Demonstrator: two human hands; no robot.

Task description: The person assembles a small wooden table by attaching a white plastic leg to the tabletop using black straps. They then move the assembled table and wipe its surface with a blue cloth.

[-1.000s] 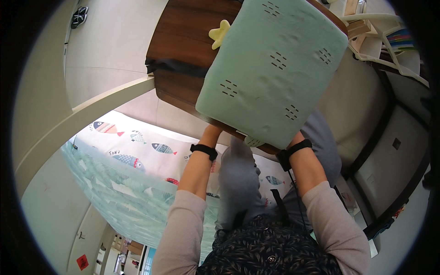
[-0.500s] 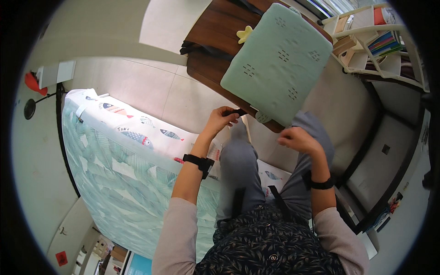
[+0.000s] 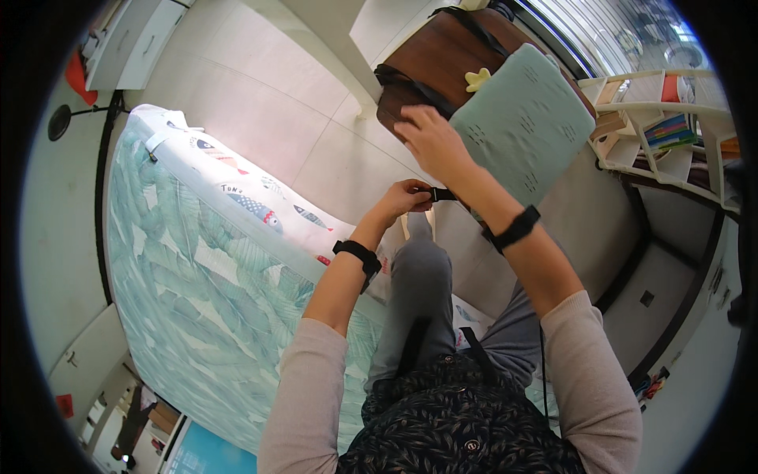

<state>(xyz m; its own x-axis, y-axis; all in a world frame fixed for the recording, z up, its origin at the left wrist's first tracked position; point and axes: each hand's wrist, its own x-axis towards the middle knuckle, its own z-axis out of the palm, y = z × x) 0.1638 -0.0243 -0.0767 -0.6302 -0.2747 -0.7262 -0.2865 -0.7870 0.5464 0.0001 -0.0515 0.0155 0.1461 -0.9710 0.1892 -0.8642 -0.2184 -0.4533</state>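
A black strap (image 3: 444,194) with a small buckle-like end is pinched in my left hand (image 3: 403,200), just off the near edge of a brown wooden seat (image 3: 442,55). Above it my right hand (image 3: 439,144) reaches up and left, fingers stretched out and slightly blurred, holding nothing I can see. It covers part of the seat's near corner. On the seat rests a pale green cushion (image 3: 527,118) with small dashed marks and a yellow star-shaped piece (image 3: 477,80) at its edge. Further black straps (image 3: 410,85) cross the wood at left.
A bed (image 3: 213,276) with leaf-patterned cover and fish-print side lies to the left. White shelves (image 3: 663,118) with books stand at right, near a window with blinds (image 3: 608,39). A white post (image 3: 324,47) rises by the seat. My legs (image 3: 422,292) are below.
My right hand has swung up and left across the seat from its near right corner. My left hand keeps its pinch on the strap. The whole view has shifted, with the seat now further right.
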